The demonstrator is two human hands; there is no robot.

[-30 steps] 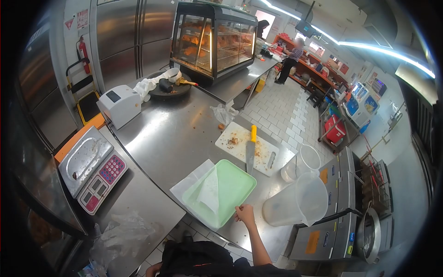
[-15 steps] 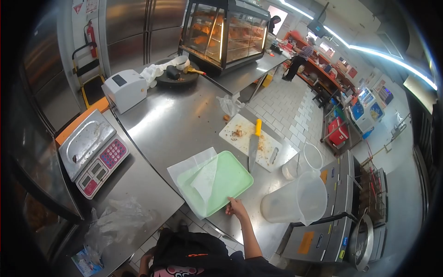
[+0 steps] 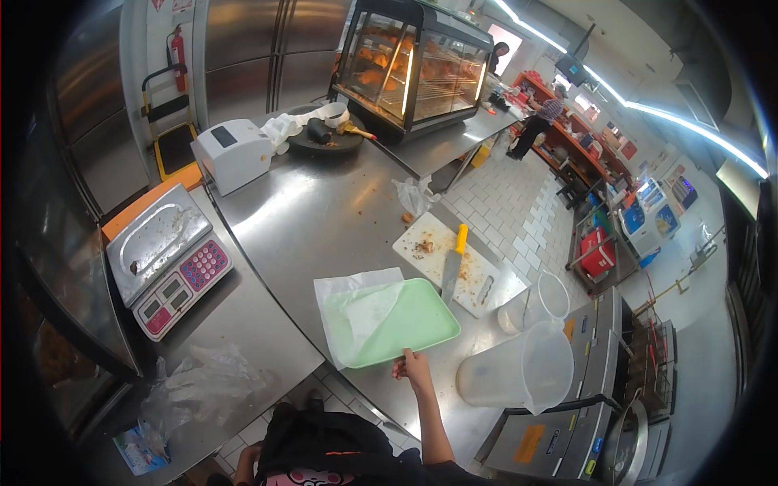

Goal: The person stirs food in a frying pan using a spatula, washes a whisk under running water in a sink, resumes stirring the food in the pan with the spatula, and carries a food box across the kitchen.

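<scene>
Scale: a digital scale (image 3: 182, 263) with pink-and-purple keys is sitting on the side desk (image 3: 258, 328).
Loose bag: a clear plastic bag (image 3: 207, 381) is lying crumpled nearer the person, on that same desk.
White machine: a boxy white machine (image 3: 235, 158) is standing at the far left of the main desk (image 3: 300, 223).
Left hand: the left hand (image 3: 250, 455) is hanging low beside the dark clothing; whether its fingers are together or apart, I cannot tell.
Paper: a thin white sheet (image 3: 344, 296) is covering the left part of the tray and reaching past its left edge.
Tray: the green tray (image 3: 417, 320) is lying flat near the main desk's front edge.
Right hand: the right hand (image 3: 415, 368) is pinching the tray's near rim.
Cutting board: a white board (image 3: 415, 253) is lying beyond the tray, carrying brown crumbs.
Knife: a yellow-handled knife (image 3: 452, 271) is lying across the board, its tip pointing towards the tray.
Jugs: a large translucent jug (image 3: 494, 373) is standing right of the tray, a smaller jug (image 3: 512, 313) just behind it.
</scene>
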